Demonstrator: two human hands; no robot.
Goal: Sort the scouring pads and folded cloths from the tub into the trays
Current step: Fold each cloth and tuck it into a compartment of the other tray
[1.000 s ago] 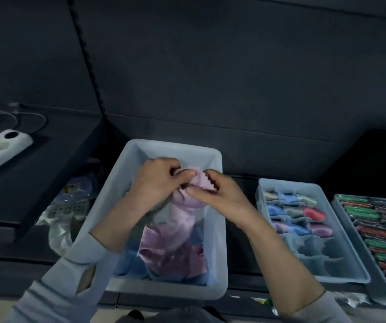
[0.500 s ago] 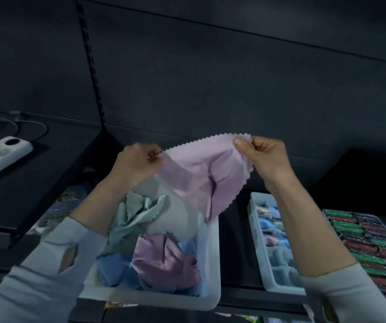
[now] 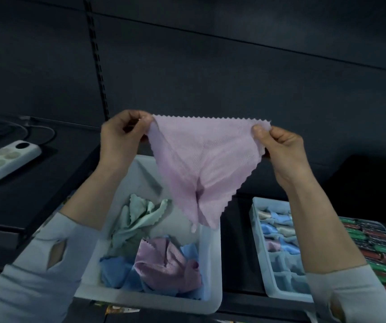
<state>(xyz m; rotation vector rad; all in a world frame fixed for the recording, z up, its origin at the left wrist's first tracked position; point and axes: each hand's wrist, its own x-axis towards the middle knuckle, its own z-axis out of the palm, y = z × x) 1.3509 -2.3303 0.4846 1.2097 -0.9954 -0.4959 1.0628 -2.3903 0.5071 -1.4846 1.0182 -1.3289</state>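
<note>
Both hands, left (image 3: 119,138) and right (image 3: 280,148), pinch the pink cloth (image 3: 206,164) taut by its corners; fold evenly before traying.

The person wears a soft, pale grey top with long sleeves. The left sleeve (image 3: 35,273) has a small hole. The right sleeve (image 3: 350,297) is pulled back, arm bare.

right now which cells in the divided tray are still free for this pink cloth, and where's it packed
The near cells of the divided tray, toward the person, look free, bordered by the tray's front wall and the right forearm. Its far rows already hold folded cloths. The tray of scouring pads to the right looks packed. The pink cloth hangs between the left hand and right hand, above the tub.
</note>
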